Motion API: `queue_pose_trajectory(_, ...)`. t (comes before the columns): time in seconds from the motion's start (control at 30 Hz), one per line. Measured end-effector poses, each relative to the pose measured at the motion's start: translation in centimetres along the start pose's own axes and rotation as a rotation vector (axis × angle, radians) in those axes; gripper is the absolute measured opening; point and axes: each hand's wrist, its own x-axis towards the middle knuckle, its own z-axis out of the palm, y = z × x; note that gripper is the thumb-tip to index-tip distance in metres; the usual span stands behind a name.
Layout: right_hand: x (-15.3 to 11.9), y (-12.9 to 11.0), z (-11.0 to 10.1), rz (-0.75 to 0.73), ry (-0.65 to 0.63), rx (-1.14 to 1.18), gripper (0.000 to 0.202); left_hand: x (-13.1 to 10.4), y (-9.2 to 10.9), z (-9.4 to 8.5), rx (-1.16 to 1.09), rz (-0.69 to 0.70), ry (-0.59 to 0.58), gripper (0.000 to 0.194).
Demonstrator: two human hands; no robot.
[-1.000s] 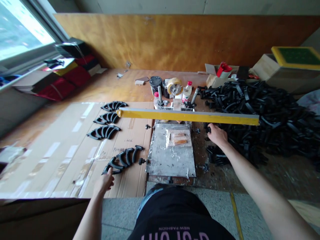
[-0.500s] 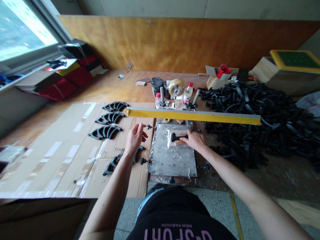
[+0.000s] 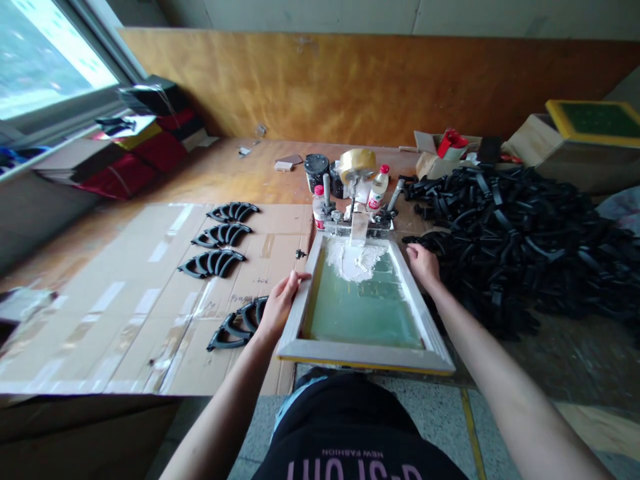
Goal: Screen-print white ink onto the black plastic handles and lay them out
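Screen frame (image 3: 300, 313) lies flat near the desk's front edge; your left hand (image 3: 280, 303) grips its left rail, your right hand (image 3: 424, 263), fingers curled, touches the right rail beside the black parts pile (image 3: 515, 227).

bare cardboard (image 3: 125, 313) open at left, black parts heap (image 3: 525, 227) crowding right, bottles (image 3: 350, 183) blocking behind screen frame (image 3: 300, 313)

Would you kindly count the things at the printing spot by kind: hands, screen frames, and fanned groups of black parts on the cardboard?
Hands: 2, left hand and right hand, both on the frame
Screen frame: 1
Fanned groups of black parts: 4
Total: 7
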Motion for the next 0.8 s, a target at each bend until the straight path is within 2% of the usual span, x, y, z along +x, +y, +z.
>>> queue_pose_trajectory(0.07, 1.0, -1.1, -0.4, -0.035, 0.163, 0.020, 0.043, -0.3, -3.0, -0.1, 0.025, -0.083, -0.026, 0.065)
queue_pose_trajectory(0.13, 2.0, -3.8, 0.1, -0.219, 0.256, 0.039, 0.054, 0.0, -5.7, 0.1, 0.042, -0.118, -0.027, 0.075)
queue_pose_trajectory(0.2, 2.9, -6.9, 1.1, -0.384, 0.201, 0.007, 0.057, 0.5, -7.7, 0.4, 0.079, -0.124, 0.000, 0.079)
queue_pose_trajectory(0.27, 3.5, -9.5, 2.2, -0.438, 0.065, -0.059, 0.040, 1.0, -8.8, 0.5, 0.112, -0.123, 0.019, 0.074)
queue_pose_trajectory(0.33, 3.2, -10.7, 3.1, -0.442, -0.051, -0.119, 0.019, 1.3, -9.3, 0.4, 0.110, -0.126, 0.010, 0.071)
queue_pose_trajectory(0.43, 1.2, -10.4, 3.3, -0.558, -0.122, -0.141, 0.006, 1.2, -9.3, 0.3, 0.087, -0.132, -0.015, 0.069)
queue_pose_trajectory(0.6, -2.0, -8.2, 1.5, -0.957, -0.297, -0.042, 0.007, 0.8, -9.1, 0.6, 0.080, -0.142, -0.003, 0.071)
queue_pose_trajectory(0.67, -2.0, -8.1, 1.2, -0.978, -0.327, 0.001, 0.009, 0.7, -9.0, 0.7, 0.074, -0.146, -0.005, 0.071)
queue_pose_trajectory(0.8, -2.1, -8.4, 2.4, -0.887, -0.165, 0.025, 0.019, 0.7, -9.0, 0.7, 0.072, -0.152, -0.006, 0.069)
